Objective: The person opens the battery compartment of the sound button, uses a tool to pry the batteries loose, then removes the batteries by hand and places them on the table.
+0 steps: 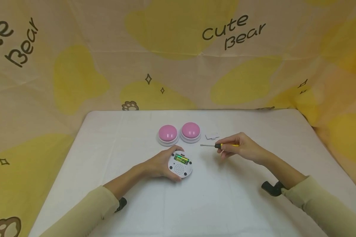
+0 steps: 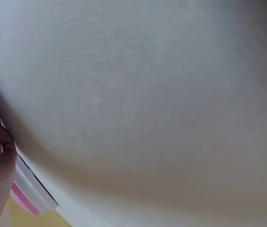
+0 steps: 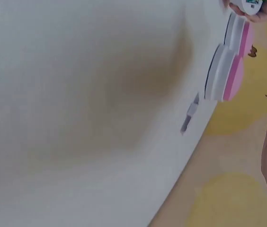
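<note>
My left hand [image 1: 159, 164] grips a round push-button light or buzzer [image 1: 179, 170] by its rim, its white underside facing up. Dark feet, a ring of small holes and an uncovered battery slot show on that underside, with green-gold batteries [image 1: 182, 159] lying in the slot. To the right, my right hand [image 1: 244, 148] pinches a screwdriver [image 1: 218, 145] by its black and yellow handle above the table. Its flat metal tip points left, apart from the device. In the left wrist view, only part of the left hand [image 2: 2, 158] shows at the edge.
Two pink-domed push buttons [image 1: 167, 133] [image 1: 191, 131] with white bases stand side by side beyond the left hand. A small white battery cover [image 1: 212, 136] lies to their right. White cloth covers the table [image 1: 130, 131], and a yellow patterned curtain [image 1: 172, 72] hangs behind.
</note>
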`<state>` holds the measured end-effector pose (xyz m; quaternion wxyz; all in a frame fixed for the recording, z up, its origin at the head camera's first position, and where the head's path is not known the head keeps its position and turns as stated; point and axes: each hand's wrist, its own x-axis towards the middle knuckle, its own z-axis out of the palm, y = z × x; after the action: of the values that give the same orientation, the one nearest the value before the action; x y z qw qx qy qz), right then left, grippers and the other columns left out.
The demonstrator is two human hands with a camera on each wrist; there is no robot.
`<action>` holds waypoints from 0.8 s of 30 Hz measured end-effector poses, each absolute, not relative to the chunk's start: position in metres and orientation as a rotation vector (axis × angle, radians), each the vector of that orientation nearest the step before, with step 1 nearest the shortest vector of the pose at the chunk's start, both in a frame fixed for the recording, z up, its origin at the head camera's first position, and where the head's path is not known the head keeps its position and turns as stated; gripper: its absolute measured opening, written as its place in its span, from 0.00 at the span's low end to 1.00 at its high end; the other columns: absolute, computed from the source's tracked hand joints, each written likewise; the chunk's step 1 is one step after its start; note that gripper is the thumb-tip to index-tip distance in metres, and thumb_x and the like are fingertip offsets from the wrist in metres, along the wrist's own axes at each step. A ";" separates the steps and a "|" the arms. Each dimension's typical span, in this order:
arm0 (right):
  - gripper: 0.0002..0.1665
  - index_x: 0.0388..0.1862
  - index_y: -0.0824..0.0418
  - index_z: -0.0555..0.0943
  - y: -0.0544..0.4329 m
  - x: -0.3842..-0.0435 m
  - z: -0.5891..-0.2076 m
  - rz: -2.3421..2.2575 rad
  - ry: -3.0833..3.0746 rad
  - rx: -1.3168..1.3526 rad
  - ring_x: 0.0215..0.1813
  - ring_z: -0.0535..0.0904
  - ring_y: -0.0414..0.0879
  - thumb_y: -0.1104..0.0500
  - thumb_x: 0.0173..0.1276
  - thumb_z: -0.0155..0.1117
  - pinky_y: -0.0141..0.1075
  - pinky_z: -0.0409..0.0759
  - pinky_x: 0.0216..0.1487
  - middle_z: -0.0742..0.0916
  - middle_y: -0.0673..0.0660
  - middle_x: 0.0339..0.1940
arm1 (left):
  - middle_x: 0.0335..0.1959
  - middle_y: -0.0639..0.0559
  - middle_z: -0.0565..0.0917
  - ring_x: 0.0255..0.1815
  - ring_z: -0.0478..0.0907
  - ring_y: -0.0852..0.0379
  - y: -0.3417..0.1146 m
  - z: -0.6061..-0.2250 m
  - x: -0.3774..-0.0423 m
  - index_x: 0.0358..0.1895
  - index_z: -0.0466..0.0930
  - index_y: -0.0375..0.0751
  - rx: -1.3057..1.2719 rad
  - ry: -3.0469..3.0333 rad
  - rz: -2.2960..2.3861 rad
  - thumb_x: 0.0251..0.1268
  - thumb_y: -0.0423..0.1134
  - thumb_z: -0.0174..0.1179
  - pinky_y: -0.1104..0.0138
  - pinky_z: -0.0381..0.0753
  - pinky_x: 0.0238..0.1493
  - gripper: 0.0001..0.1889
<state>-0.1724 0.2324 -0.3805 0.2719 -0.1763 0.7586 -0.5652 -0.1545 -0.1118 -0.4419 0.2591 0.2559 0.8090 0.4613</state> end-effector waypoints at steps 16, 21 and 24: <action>0.23 0.65 0.76 0.72 0.263 -0.190 -0.380 -1.586 2.286 -0.383 0.43 0.87 0.56 0.63 0.77 0.56 0.40 0.83 0.48 0.85 0.70 0.50 | 0.50 0.58 0.79 0.48 0.76 0.57 -0.112 -0.442 -0.155 0.70 0.61 0.48 0.703 2.225 1.261 0.40 0.47 0.82 0.58 0.73 0.53 0.51; 0.25 0.70 0.74 0.68 0.272 -0.195 -0.385 -1.476 2.443 -0.287 0.47 0.86 0.52 0.64 0.78 0.51 0.36 0.80 0.53 0.82 0.73 0.55 | 0.50 0.58 0.79 0.48 0.76 0.57 -0.112 -0.442 -0.155 0.70 0.61 0.48 0.705 2.231 1.269 0.39 0.47 0.82 0.58 0.73 0.53 0.51; 0.26 0.72 0.73 0.65 0.279 -0.197 -0.390 -1.373 2.542 -0.262 0.52 0.84 0.56 0.64 0.79 0.50 0.33 0.78 0.55 0.82 0.74 0.56 | 0.50 0.58 0.79 0.48 0.76 0.57 -0.113 -0.443 -0.155 0.70 0.61 0.49 0.703 2.228 1.269 0.39 0.47 0.82 0.58 0.73 0.53 0.51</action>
<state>-0.1971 0.2789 -0.3901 0.1199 -0.0897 0.8699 -0.4699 -0.1552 -0.1126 -0.4427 0.2390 0.2569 0.8138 0.4633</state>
